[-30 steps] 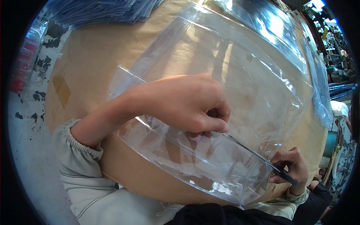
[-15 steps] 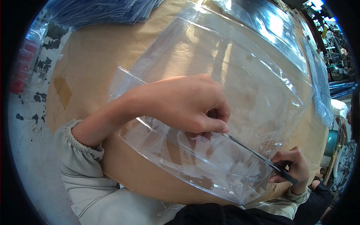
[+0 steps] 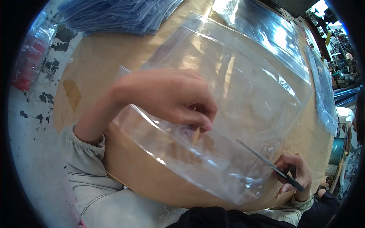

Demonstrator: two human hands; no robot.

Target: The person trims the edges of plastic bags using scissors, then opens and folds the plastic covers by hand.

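Observation:
A large clear plastic bag [image 3: 251, 98], with shiny seams along its edges, lies spread over the brown-covered table. My left hand [image 3: 171, 95] reaches across its near part. The thumb and fingers are pinched together on the plastic; exactly which fold they grip is partly hidden. At the lower right, my right hand [image 3: 298, 167] is closed around the dark handles of a pair of scissors [image 3: 262, 157]. Their thin blades point up and left over the bag's near portion, and the tip is apart from my left hand.
Bluish plastic pieces are stacked [image 3: 125, 17] at the far left. Glossy plastic sheets [image 3: 270, 34] lie at the far right, beside a crumpled clear sheet [image 3: 323, 95]. Packs with red contents [image 3: 34, 57] rest on the worn surface at left. Another person [image 3: 345, 114] is at the right edge.
My left hand has moved left, away from the scissors' tip, and the near plastic has shifted with it. The right hand with the scissors stays almost in place.

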